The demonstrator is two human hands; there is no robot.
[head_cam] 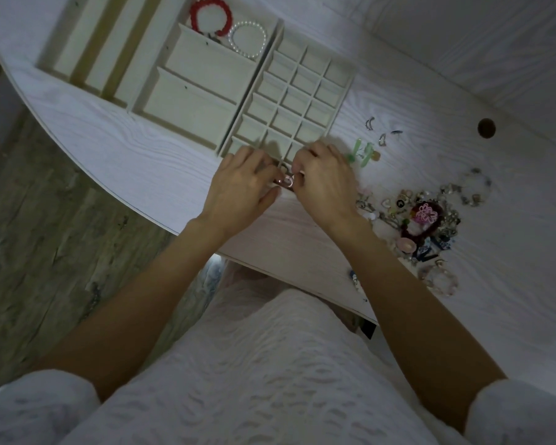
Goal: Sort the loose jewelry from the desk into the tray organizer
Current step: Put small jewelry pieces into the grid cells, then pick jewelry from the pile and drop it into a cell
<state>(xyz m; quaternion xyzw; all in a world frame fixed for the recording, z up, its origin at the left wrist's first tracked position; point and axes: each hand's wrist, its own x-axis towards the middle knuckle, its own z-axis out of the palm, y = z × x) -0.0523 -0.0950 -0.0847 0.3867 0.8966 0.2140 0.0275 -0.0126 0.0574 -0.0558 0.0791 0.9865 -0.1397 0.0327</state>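
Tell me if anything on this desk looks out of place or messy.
Yes: a tangled heap of jewelry sprawls on the desk right of the hands, with stray pieces scattered toward the organizer. Only a red bracelet and a pearl bracelet are put away.

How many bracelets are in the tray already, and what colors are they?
Red bracelet: 1
White pearl bracelet: 1
Total in the tray: 2
Both lie in the same far compartment. The pile on the desk is too tangled to count.
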